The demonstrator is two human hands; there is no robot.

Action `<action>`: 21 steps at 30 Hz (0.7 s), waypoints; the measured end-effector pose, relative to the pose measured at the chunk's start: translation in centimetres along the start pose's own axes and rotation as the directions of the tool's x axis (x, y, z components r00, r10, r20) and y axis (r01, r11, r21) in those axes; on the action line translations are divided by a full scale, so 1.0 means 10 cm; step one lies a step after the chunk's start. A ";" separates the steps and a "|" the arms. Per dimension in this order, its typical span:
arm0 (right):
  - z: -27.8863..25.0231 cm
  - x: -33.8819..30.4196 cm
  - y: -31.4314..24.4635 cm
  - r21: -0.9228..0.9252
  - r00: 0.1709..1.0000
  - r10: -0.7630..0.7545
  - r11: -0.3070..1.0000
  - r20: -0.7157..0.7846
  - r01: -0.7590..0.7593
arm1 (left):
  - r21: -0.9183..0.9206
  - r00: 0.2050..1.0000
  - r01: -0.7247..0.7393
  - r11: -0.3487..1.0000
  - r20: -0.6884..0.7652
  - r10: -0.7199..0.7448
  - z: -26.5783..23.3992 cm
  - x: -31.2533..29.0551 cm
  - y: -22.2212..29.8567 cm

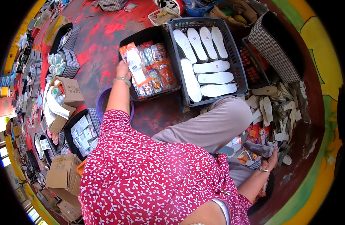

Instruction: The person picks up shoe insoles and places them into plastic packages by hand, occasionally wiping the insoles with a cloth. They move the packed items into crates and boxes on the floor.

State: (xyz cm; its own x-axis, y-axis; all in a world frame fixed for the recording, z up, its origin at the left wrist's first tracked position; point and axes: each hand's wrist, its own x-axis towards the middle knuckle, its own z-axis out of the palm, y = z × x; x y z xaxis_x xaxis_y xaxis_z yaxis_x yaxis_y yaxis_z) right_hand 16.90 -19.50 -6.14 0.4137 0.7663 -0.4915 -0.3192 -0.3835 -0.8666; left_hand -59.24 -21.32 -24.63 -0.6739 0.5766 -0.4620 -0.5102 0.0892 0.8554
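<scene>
My left hand [123, 70] is closed at the left edge of an orange and white packet [135, 64], its fingers partly hidden. This packet lies tilted over the dark fabric box [163, 33], which holds several orange and clear packets [159, 71]. Low on the right, my right hand [270, 162] grips a grey, fuzzy insole [260, 149] by its end. Beside the box stands a dark plastic crate [241, 71] with white insoles [213, 66] laid out flat in rows.
Loose insoles [268, 108] are heaped by the wall at right. A purple tub [101, 103] stands under my left forearm. A checked box of small white packs [82, 133] and cardboard boxes [64, 174] are at left. A checked bin [275, 48] leans at far right.
</scene>
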 end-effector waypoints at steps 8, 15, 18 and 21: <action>-0.06 0.07 0.30 -0.067 0.997 0.073 0.995 0.038 -0.070 | 0.071 0.973 0.226 0.972 -0.058 -0.222 0.33 0.36 -1.31; 0.29 -0.20 0.39 -0.094 0.996 0.063 0.993 -0.066 -0.069 | 0.323 0.977 0.166 0.932 0.072 -0.199 0.58 1.03 -2.15; 0.19 -0.11 0.46 -0.097 0.992 0.111 0.989 -0.056 -0.116 | 0.855 0.979 -0.190 0.483 0.204 0.025 0.60 1.03 -2.32; 0.09 -0.10 0.50 -0.065 0.982 0.183 0.980 -0.047 -0.186 | 0.913 0.996 -0.086 0.398 0.088 0.012 0.83 0.78 -2.26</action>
State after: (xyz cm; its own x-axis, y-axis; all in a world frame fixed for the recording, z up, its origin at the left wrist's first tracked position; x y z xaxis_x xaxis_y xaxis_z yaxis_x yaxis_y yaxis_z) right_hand 14.14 -21.77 -9.91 0.3879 0.6578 -0.6456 -0.3346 -0.5522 -0.7636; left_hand -48.52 -12.06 -45.65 -0.6302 0.6470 -0.4293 0.3427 0.7278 0.5940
